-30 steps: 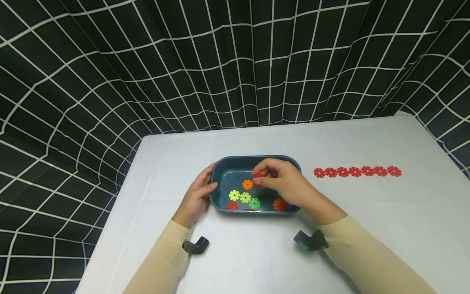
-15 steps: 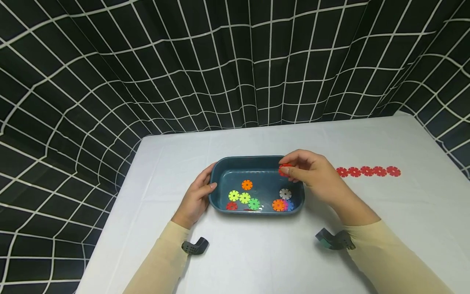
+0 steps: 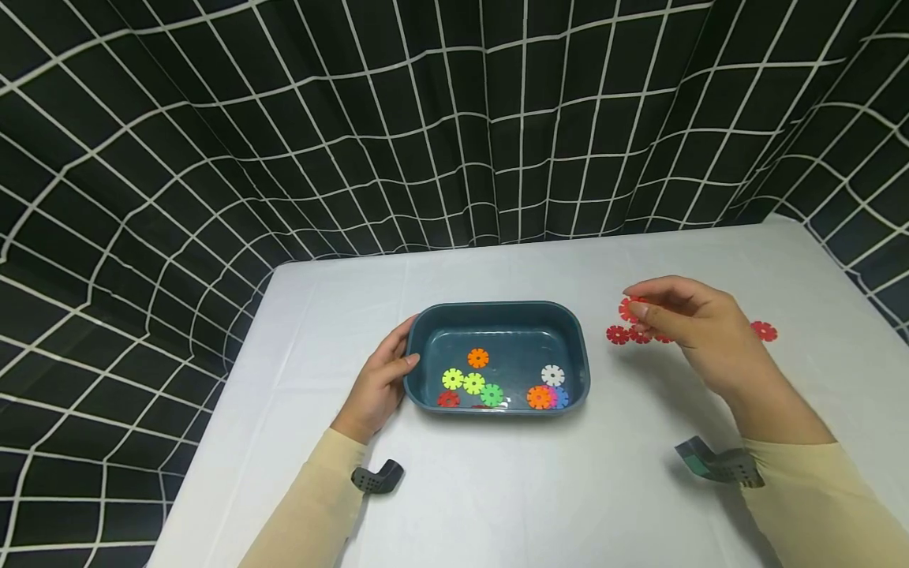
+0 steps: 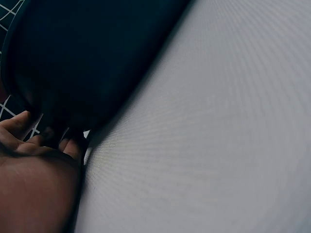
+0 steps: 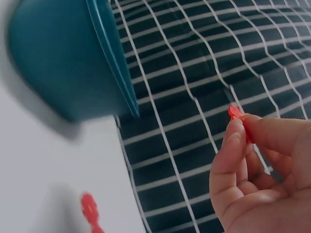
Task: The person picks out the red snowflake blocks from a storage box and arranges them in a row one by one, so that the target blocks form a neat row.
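Note:
In the head view my right hand (image 3: 699, 327) pinches a red notched plastic disc (image 3: 626, 309) between thumb and fingers, raised above the table. More red may show behind the thumb; I cannot tell if it is a second disc. Below lies a row of red notched discs (image 3: 617, 335), its middle hidden by the hand. At the left end of a dark teal plastic bin (image 3: 497, 315), my left hand (image 3: 376, 386) grips the wall, thumb over the rim and fingers outside. The right wrist view shows the pinched disc (image 5: 235, 111) edge-on.
Inside the bin lie loose discs: an orange disc (image 3: 478, 358), yellow-green discs (image 3: 452, 379), a green disc (image 3: 491, 395), a white disc (image 3: 552, 375) and several others. A white cloth covers the table (image 3: 461, 489). Behind it hangs a black gridded curtain (image 3: 426, 142).
My right hand has lifted the red disc out of the bin and carried it right, over the red row. The left hand and the bin have stayed in place.

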`<state>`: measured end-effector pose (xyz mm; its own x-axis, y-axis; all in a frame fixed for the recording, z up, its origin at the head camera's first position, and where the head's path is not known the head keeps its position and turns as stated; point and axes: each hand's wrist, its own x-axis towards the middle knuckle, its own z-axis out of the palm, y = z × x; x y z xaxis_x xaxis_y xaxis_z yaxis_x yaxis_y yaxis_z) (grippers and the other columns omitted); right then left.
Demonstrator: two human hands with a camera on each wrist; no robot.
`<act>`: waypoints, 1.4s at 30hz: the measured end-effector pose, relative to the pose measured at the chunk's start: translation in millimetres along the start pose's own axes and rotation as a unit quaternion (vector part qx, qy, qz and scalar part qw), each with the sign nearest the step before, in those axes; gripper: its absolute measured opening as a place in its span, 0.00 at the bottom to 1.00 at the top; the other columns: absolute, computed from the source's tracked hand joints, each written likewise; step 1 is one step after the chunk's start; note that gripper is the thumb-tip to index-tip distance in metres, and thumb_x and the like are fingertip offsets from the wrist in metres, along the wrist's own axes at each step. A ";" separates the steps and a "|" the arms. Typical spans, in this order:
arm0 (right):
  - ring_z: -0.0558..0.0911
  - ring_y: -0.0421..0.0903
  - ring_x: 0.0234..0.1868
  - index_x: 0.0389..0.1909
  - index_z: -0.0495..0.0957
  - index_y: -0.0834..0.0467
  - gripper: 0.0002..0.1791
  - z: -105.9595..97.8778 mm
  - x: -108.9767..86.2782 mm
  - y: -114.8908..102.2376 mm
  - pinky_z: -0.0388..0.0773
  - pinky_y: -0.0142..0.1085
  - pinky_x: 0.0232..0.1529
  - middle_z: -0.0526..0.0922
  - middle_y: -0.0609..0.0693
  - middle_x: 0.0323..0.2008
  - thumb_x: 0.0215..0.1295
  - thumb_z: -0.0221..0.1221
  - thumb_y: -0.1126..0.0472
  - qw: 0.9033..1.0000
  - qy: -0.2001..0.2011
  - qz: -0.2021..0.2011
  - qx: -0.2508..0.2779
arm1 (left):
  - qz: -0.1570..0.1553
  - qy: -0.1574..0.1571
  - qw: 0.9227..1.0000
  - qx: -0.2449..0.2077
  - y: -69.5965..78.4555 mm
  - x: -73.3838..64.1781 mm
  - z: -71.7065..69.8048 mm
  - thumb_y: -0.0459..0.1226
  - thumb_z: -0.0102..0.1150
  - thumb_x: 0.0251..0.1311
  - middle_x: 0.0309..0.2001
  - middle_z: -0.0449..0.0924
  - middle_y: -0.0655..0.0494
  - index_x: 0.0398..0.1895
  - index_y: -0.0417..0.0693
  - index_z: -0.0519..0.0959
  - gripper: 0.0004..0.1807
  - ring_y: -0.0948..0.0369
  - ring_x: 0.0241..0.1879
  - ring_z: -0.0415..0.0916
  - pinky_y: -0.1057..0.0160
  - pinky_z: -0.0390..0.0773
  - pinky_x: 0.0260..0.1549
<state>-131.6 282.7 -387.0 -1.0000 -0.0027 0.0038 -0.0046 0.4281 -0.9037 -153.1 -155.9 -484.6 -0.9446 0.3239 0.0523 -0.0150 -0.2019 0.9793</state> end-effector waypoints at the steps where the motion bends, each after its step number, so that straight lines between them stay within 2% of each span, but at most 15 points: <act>1: 0.85 0.47 0.49 0.67 0.83 0.53 0.21 -5.0 -0.2 2.3 0.84 0.30 0.46 0.86 0.45 0.53 0.80 0.65 0.49 1.000 0.009 -0.001 0.003 | 0.000 0.000 1.000 -0.001 0.0 0.1 0.0 0.26 0.47 0.80 0.82 0.64 0.51 0.86 0.46 0.61 0.33 0.52 0.81 0.59 0.55 0.63 0.76; 5: 0.84 0.41 0.47 0.67 0.82 0.54 0.20 -24.6 -0.3 9.8 0.82 0.25 0.44 0.87 0.39 0.50 0.81 0.65 0.51 0.999 0.045 -0.001 -0.010 | 0.001 -0.002 1.000 -0.004 0.9 0.3 1.5 0.26 0.47 0.80 0.82 0.64 0.50 0.86 0.45 0.60 0.34 0.51 0.81 0.59 0.55 0.63 0.76; 8: 0.84 0.38 0.47 0.67 0.81 0.55 0.20 -38.5 0.4 15.7 0.81 0.23 0.45 0.87 0.38 0.50 0.81 0.65 0.54 0.998 0.068 0.004 -0.002 | 0.004 -0.004 1.000 -0.004 1.5 0.7 2.6 0.26 0.46 0.80 0.82 0.64 0.50 0.86 0.45 0.60 0.33 0.51 0.81 0.59 0.54 0.63 0.76; 12: 0.87 0.35 0.44 0.66 0.83 0.57 0.18 -55.9 3.4 25.8 0.82 0.22 0.44 0.86 0.40 0.49 0.79 0.65 0.60 0.993 0.104 0.008 0.049 | 0.005 -0.007 1.000 -0.004 0.9 1.5 2.4 0.26 0.45 0.81 0.82 0.64 0.51 0.86 0.45 0.61 0.33 0.52 0.81 0.59 0.54 0.62 0.77; 15: 0.87 0.35 0.40 0.64 0.85 0.57 0.17 -67.8 5.4 34.1 0.83 0.22 0.42 0.86 0.41 0.47 0.78 0.66 0.63 0.986 0.135 0.020 0.097 | 0.003 -0.006 1.000 -0.004 0.4 1.7 2.1 0.26 0.46 0.81 0.82 0.64 0.51 0.86 0.45 0.61 0.33 0.53 0.81 0.59 0.54 0.62 0.77; 18: 0.86 0.35 0.38 0.62 0.86 0.54 0.16 -77.2 7.2 41.9 0.83 0.22 0.39 0.85 0.41 0.46 0.76 0.68 0.63 0.976 0.163 0.046 0.137 | 0.001 -0.004 1.000 -0.003 0.3 1.4 1.9 0.26 0.46 0.81 0.82 0.64 0.51 0.86 0.46 0.61 0.33 0.53 0.81 0.59 0.55 0.62 0.77; 21: 0.85 0.36 0.35 0.60 0.87 0.53 0.15 -84.2 8.8 50.2 0.83 0.23 0.37 0.85 0.40 0.43 0.76 0.67 0.63 0.962 0.189 0.061 0.189 | 0.002 -0.007 1.000 -0.004 0.0 1.2 1.5 0.26 0.45 0.81 0.82 0.64 0.50 0.87 0.45 0.60 0.33 0.52 0.81 0.59 0.54 0.62 0.77; 23: 0.86 0.37 0.33 0.57 0.88 0.54 0.13 -89.3 9.2 56.7 0.83 0.23 0.36 0.86 0.42 0.41 0.76 0.66 0.66 0.949 0.201 0.049 0.238 | 0.005 -0.010 1.000 -0.005 -0.4 1.3 1.3 0.26 0.46 0.81 0.82 0.64 0.50 0.87 0.45 0.60 0.34 0.51 0.81 0.58 0.54 0.62 0.77; 25: 0.87 0.39 0.31 0.54 0.88 0.58 0.11 -94.8 9.5 64.0 0.84 0.25 0.35 0.88 0.44 0.39 0.76 0.64 0.71 0.935 0.206 0.017 0.290 | 0.007 -0.011 1.000 -0.005 -0.9 1.4 1.1 0.26 0.46 0.80 0.82 0.63 0.50 0.87 0.45 0.60 0.34 0.51 0.82 0.58 0.54 0.62 0.77; 29: 0.87 0.39 0.29 0.50 0.89 0.62 0.10 -105.8 10.0 77.4 0.84 0.25 0.33 0.90 0.46 0.36 0.75 0.65 0.74 0.920 0.212 -0.011 0.329 | 0.010 -0.012 1.000 -0.003 -0.9 1.1 0.6 0.26 0.47 0.80 0.82 0.63 0.50 0.87 0.45 0.60 0.34 0.52 0.82 0.57 0.54 0.61 0.77; 37: 0.87 0.36 0.34 0.47 0.88 0.57 0.08 -119.4 12.5 105.3 0.82 0.22 0.35 0.90 0.41 0.37 0.76 0.65 0.70 0.922 0.212 0.034 0.324 | 0.005 -0.009 1.000 -0.001 1.0 0.3 0.4 0.27 0.47 0.80 0.82 0.64 0.50 0.87 0.45 0.60 0.34 0.51 0.81 0.58 0.54 0.62 0.77; 42: 0.88 0.35 0.33 0.44 0.89 0.57 0.10 -126.7 12.8 120.8 0.82 0.22 0.35 0.90 0.42 0.36 0.76 0.63 0.74 0.917 0.212 0.045 0.335 | 0.008 -0.013 1.000 0.001 1.2 0.2 0.3 0.27 0.46 0.81 0.83 0.62 0.49 0.87 0.44 0.58 0.34 0.50 0.82 0.57 0.53 0.61 0.77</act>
<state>-145.1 448.9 -441.9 -0.9078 0.4169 -0.0454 -0.0628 -0.2422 -0.9682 -153.2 -155.8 -483.3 -0.9357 0.3451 0.0736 0.0010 -0.2060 0.9785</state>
